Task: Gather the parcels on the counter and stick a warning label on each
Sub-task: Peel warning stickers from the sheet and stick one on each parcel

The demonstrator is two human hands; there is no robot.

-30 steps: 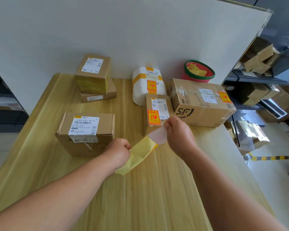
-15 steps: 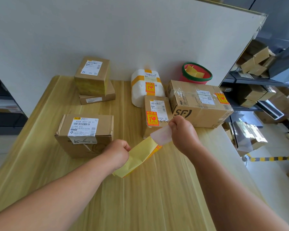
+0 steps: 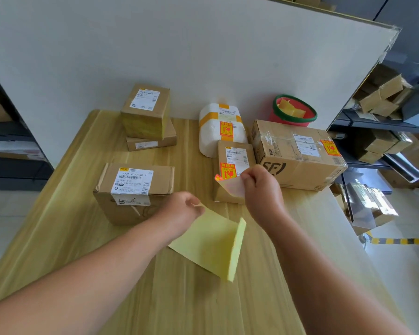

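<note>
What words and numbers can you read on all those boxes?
"632A A017-00 71": shipping label on the near left box.
"SF": side of the big right box.
Handwriting under that shipping label: unclear.
Red warning labels: too blurred to read.
Other shipping labels: too small to read.

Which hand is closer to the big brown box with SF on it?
Right. The right hand is just in front of the SF box, pinching a peeled label. The left hand is farther left, holding the yellow backing sheet.
</note>
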